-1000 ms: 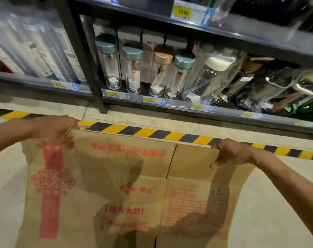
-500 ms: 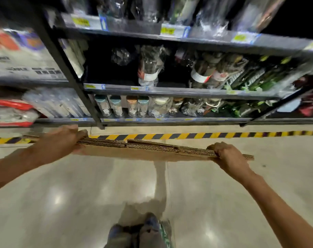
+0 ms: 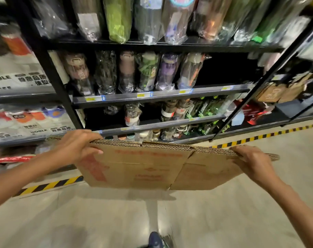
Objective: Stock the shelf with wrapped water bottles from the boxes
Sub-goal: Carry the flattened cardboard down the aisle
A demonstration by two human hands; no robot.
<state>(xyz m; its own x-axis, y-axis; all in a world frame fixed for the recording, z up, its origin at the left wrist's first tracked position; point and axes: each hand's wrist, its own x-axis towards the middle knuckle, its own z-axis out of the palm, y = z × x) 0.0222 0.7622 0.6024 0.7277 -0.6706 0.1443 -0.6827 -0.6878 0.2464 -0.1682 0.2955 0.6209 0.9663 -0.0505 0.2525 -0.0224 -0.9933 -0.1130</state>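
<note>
I hold the flattened cardboard box (image 3: 152,165) near the shelf (image 3: 161,97), left hand (image 3: 77,147) and right hand (image 3: 250,161) each gripping its top edge; it looks light, floppy at the creases, best carried by both ends.

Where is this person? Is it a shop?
Most likely a shop aisle. Yellow price tags run along the black shelves, which hold rows of wrapped bottles. The left hand and right hand hold a flattened cardboard box.

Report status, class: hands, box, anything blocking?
Left hand and right hand grip flattened cardboard box by its top edge. Held off the floor before the shelf. Nothing blocking.
</note>
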